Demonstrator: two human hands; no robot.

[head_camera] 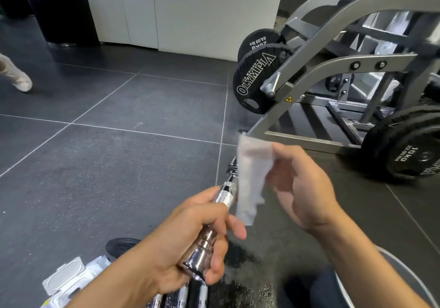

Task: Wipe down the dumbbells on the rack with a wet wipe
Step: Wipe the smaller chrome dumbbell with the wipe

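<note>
My left hand grips a chrome dumbbell bar by its knurled handle, lifted above the floor and pointing away from me. Its far end is partly hidden behind a white wet wipe. My right hand pinches the wipe at its upper edge, so it hangs down beside the bar's far end. Whether the wipe touches the bar is unclear. More chrome bars lie below my left hand at the bottom edge.
A white wet wipe pack lies at the bottom left. A grey machine frame with black Olympia plates stands on the right. A person's shoe is at the far left on dark floor tiles.
</note>
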